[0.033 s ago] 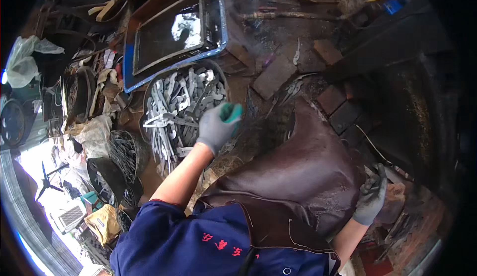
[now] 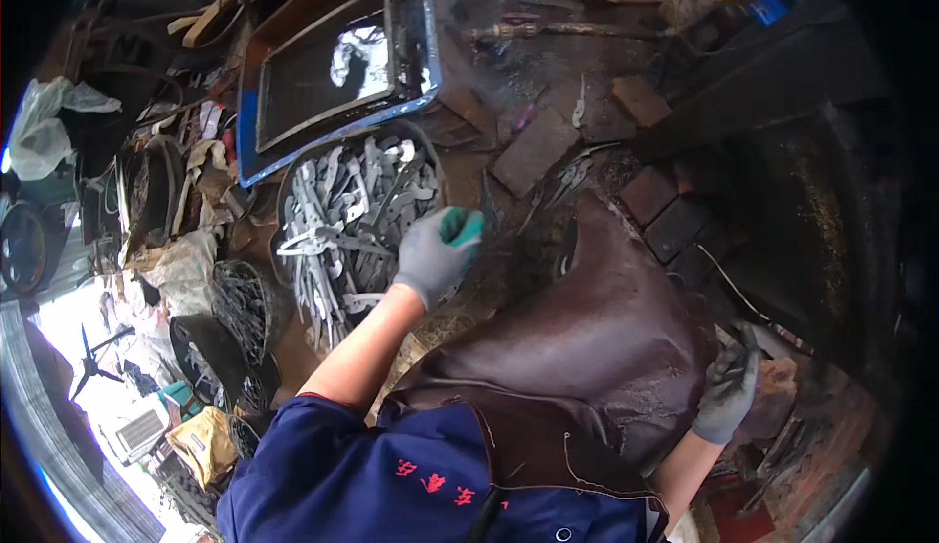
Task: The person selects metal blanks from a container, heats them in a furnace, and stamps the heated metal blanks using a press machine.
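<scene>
Lying left of the clenched left hand [image 2: 437, 251], any held item indiscernible: grey metal pieces [image 2: 344, 201] heaped in a basin [image 2: 421, 134].

head cam (L) | wide fisheye | looks dn, near L hand [image 2: 435, 254] & R hand [image 2: 728, 391]

Metal bits [image 2: 337, 215] crowd the left hand [image 2: 440, 254] on its left, tray [image 2: 248, 117] beyond them. Ahead-right looks passable from here, up to that brick [image 2: 534, 159]; apron [image 2: 587, 323] blocks going straight across to the right hand [image 2: 728, 394].
</scene>
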Tool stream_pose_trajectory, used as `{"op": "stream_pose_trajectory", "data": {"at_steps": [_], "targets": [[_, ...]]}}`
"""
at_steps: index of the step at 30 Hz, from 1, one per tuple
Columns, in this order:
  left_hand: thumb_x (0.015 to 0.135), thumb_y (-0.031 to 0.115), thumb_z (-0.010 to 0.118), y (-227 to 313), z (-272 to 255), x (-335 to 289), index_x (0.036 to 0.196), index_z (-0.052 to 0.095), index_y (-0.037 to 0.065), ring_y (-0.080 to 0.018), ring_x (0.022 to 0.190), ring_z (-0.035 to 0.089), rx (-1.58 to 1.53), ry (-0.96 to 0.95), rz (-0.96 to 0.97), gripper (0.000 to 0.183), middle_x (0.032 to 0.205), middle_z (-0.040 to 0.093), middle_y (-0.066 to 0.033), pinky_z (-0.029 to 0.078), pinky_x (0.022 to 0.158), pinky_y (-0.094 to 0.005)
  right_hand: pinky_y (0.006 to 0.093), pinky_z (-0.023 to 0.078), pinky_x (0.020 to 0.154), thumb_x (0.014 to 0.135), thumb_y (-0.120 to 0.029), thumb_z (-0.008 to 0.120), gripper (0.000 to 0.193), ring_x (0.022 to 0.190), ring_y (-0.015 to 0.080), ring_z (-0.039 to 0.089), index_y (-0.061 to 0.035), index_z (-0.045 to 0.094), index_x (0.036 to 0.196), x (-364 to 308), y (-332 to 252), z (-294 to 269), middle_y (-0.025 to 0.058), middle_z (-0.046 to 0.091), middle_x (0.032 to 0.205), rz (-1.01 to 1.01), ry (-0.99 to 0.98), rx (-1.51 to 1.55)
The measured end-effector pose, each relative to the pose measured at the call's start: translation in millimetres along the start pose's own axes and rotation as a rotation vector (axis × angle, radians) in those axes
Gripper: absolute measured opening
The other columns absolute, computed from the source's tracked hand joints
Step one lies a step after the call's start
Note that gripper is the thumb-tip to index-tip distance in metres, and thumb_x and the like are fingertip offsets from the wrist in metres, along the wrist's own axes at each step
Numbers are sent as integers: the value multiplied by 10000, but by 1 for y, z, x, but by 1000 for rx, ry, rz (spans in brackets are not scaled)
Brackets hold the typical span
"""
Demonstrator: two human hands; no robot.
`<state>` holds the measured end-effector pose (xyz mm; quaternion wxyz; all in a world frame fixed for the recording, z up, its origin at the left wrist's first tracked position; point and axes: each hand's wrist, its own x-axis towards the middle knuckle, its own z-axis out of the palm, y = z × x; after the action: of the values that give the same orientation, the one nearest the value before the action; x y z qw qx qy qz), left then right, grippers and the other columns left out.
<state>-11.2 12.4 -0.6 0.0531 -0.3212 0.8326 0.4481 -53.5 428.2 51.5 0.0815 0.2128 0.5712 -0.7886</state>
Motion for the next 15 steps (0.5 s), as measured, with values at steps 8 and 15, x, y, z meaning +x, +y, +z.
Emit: {"op": "stream_pose_trajectory", "data": {"at_steps": [8, 15], "targets": [[843, 359, 585, 13, 74, 121, 912, 661, 72, -337, 834, 636, 240, -31, 114, 304, 860, 653, -170, 485, 716, -421, 160, 321, 496, 968, -269, 421, 382, 600, 43, 439, -1, 538, 1214, 12, -3, 24, -24, 503, 745, -116, 82, -310], [843, 324, 538, -23, 165, 328, 907, 697, 116, -332, 905, 640, 602, 82, 103, 269, 982, 666, -144, 509, 770, -437, 165, 346, 536, 964, -194, 425, 403, 597, 55, 407, 27, 443, 1301, 42, 9, -8, -17, 478, 714, -12, 535, -35]]}}
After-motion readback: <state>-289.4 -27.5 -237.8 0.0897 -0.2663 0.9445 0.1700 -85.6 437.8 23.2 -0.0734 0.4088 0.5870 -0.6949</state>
